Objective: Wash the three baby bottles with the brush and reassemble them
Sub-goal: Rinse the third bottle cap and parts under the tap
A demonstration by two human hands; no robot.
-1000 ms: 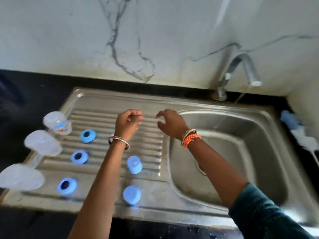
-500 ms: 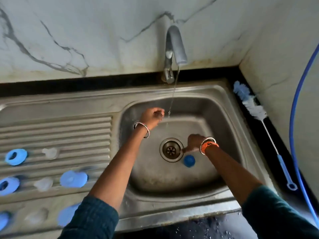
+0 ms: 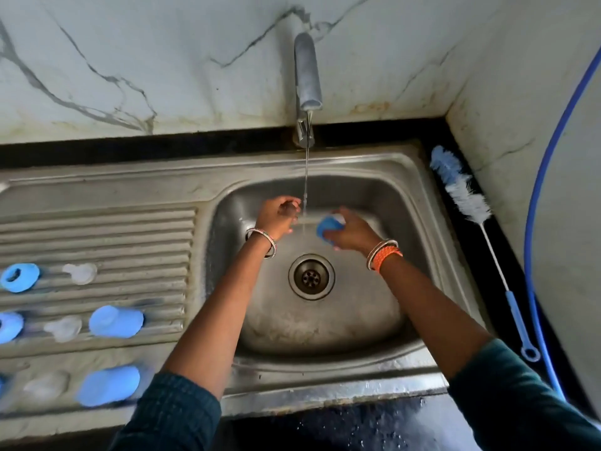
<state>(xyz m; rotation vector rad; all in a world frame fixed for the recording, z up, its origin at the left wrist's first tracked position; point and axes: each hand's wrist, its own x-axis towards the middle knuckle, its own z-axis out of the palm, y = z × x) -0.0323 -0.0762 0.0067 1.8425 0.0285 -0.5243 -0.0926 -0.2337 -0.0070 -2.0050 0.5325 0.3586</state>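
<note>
Over the sink basin (image 3: 374, 323), my right hand (image 3: 353, 234) grips a blue bottle cap (image 3: 329, 225) just right of the running water. On the stream's left side, my left hand (image 3: 276, 218) has its fingers curled round a small clear part, mostly hidden. On the ribbed drainboard (image 3: 130, 229) lie two blue caps (image 3: 116, 321) (image 3: 109, 385), blue collar rings (image 3: 19, 277) and several clear teats (image 3: 79, 273). The bottle brush (image 3: 465, 196) lies on the dark counter to the right of the sink. No bottle bodies are in view.
The tap (image 3: 307, 73) runs a thin stream into the basin above the drain (image 3: 311, 277). A blue hose (image 3: 536, 242) curves down beside the brush along the right wall. Marble wall stands behind and to the right.
My view swung right from the drainboard to the basin. My right hand picked the blue cap off the basin floor and raised it to the stream. My left hand stayed beside the water.
</note>
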